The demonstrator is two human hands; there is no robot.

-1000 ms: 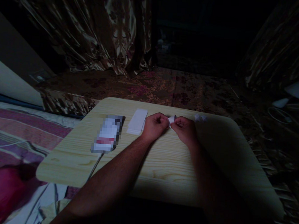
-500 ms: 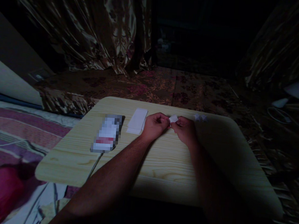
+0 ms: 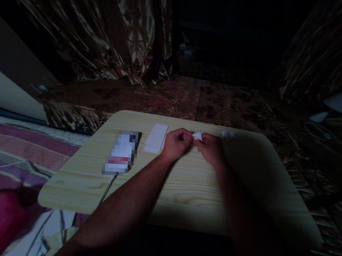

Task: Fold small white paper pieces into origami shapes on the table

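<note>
Folded paper [image 3: 198, 135] | left hand [image 3: 177, 144] and right hand [image 3: 211, 148] both pinching it | risk: uneven pressure could crease it askew

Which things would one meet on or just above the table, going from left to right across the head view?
Pixelated object, stack of white strips, left hand, folded white piece, right hand, two small white pieces.

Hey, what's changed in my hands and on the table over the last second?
The white paper between your left hand and right hand has gone from a squarish face to a pointed triangle; I can't tell whether it was folded or turned. Nothing was let go. The paper strips and two small white pieces stayed put.
</note>
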